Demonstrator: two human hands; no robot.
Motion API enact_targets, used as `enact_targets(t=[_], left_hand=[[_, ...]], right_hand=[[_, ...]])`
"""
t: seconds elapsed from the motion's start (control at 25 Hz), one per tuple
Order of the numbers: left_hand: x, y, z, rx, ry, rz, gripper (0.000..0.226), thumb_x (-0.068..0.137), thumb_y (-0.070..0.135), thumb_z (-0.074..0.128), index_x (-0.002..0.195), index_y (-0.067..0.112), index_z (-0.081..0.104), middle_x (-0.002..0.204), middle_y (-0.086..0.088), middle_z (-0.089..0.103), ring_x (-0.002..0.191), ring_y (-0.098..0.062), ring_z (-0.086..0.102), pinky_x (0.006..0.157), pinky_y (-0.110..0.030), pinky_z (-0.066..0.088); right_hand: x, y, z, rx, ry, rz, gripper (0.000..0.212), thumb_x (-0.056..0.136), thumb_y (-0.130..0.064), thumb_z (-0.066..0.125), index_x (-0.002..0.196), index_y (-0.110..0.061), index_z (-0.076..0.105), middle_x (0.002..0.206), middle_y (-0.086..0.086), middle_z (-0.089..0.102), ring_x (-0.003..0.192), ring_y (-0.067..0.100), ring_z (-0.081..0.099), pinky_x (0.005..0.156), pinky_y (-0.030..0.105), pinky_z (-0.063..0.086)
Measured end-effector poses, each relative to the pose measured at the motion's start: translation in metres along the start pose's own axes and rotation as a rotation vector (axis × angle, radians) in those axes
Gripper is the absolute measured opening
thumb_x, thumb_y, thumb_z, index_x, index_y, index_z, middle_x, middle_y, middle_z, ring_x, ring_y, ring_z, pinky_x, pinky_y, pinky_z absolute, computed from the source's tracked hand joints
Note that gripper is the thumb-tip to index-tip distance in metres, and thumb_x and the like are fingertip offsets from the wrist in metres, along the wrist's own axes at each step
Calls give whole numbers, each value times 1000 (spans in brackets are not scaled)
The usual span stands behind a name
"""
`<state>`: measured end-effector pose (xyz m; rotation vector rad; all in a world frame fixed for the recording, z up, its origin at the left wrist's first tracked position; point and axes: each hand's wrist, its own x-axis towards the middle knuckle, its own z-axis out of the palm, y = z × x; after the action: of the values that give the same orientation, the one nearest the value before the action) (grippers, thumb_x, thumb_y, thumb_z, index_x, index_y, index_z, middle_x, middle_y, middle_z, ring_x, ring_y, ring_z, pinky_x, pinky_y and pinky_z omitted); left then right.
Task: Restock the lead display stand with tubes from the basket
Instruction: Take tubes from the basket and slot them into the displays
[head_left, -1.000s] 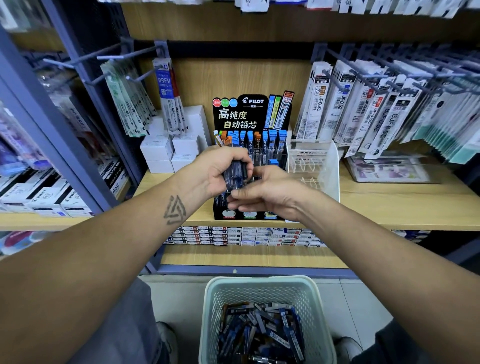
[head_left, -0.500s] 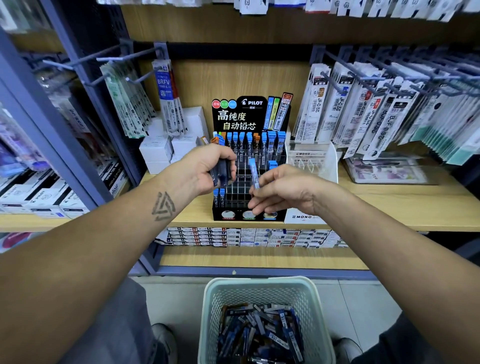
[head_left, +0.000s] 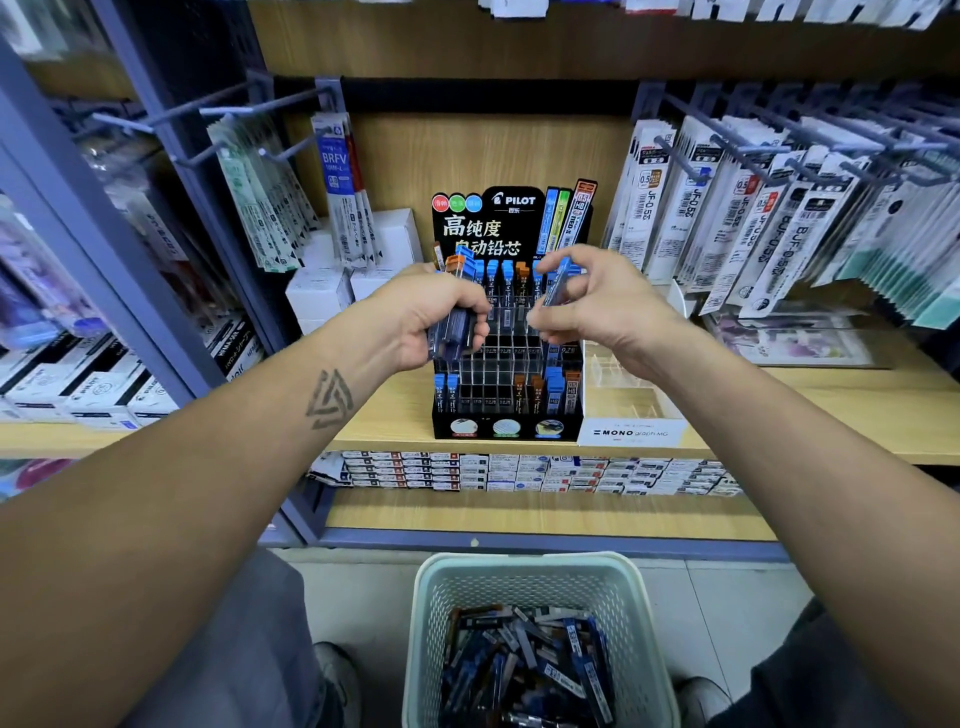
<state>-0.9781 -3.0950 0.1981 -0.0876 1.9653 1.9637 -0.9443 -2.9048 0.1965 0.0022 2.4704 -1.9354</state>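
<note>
One tube (head_left: 557, 283), blue-capped, pinched in my right hand (head_left: 597, 306) fingers, long axis near upright, cap up and tilted right; it hangs above the stand (head_left: 506, 364), over its upper right rows. Open slots lie straight below and slightly toward me, in the middle tiers. My left hand (head_left: 441, 317) is closed around a bundle (head_left: 451, 325) of spare tubes, level with the stand's left edge. Back row already filled, caps standing close by the tube. Basket (head_left: 524, 571) on the floor below, still well stocked.

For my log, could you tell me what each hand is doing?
Left hand: closed around a bunch of tubes.
Right hand: pinching a single tube.
</note>
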Motion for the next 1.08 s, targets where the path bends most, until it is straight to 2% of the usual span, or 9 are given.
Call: enact_targets(t=[0.12, 0.24, 0.36, 0.52, 0.6, 0.72, 0.84, 0.92, 1.08], left_hand=[[2, 5, -7, 40, 26, -3, 33, 85, -9, 62, 113, 3, 49, 61, -15, 60, 48, -21, 61, 48, -30, 54], [2, 6, -12, 108, 55, -2, 33, 85, -9, 62, 113, 1, 48, 62, -17, 60, 46, -20, 61, 45, -28, 52], [-3, 4, -13, 158, 49, -30, 27, 86, -9, 61, 109, 0, 50, 63, -17, 60, 45, -19, 61, 43, -26, 51], [-9, 0, -24, 191, 19, -73, 19, 88, -9, 60, 102, 2, 51, 67, -16, 57, 42, -17, 59, 41, -24, 50], [-12, -2, -31, 199, 2, -89, 15, 89, -9, 59, 98, 2, 52, 67, -16, 57, 42, -17, 59, 40, -24, 50], [-14, -5, -43, 214, -15, -115, 18, 90, -8, 58, 102, 2, 50, 67, -16, 57, 42, -17, 59, 39, -23, 48], [-14, -8, -52, 240, -22, -118, 16, 90, -7, 59, 100, 3, 50, 65, -15, 58, 45, -18, 59, 42, -24, 49], [-14, -8, -55, 231, -18, -107, 18, 89, -8, 59, 101, 2, 51, 65, -16, 58, 47, -19, 59, 44, -25, 51], [-19, -5, -56, 267, -25, -101, 22, 88, -6, 61, 104, 4, 50, 65, -16, 59, 47, -22, 58, 41, -24, 47]], right_hand=[[1, -2, 5, -30, -59, -3, 14, 94, -3, 65, 107, 1, 60, 72, 17, 72, 63, 24, 71, 58, 25, 59], [4, 1, 15, -136, -95, -43, 21, 93, -10, 68, 96, 10, 67, 75, 20, 73, 67, 25, 72, 67, 31, 62], [6, 8, 31, -316, -164, -49, 16, 97, -12, 63, 94, 3, 69, 76, 16, 74, 72, 23, 75, 78, 42, 62], [6, 25, 57, -471, -171, -105, 3, 99, -9, 60, 100, -12, 61, 77, 15, 72, 64, 21, 74, 69, 39, 63], [8, 31, 64, -533, -129, -161, 6, 97, -9, 62, 99, -11, 67, 81, 12, 73, 65, 17, 74, 71, 34, 63], [10, 36, 71, -570, -68, -213, 13, 95, -7, 65, 103, -5, 75, 88, 11, 74, 67, 13, 74, 70, 22, 61], [13, 39, 76, -622, -70, -230, 14, 95, -8, 66, 105, -6, 75, 84, 10, 74, 66, 12, 73, 75, 31, 62], [16, 36, 74, -632, -68, -224, 14, 94, -8, 67, 106, -8, 74, 81, 8, 74, 64, 13, 73, 74, 34, 63], [17, 27, 68, -688, -63, -220, 7, 90, -17, 74, 94, -11, 73, 72, 2, 73, 57, 10, 71, 66, 32, 62]])
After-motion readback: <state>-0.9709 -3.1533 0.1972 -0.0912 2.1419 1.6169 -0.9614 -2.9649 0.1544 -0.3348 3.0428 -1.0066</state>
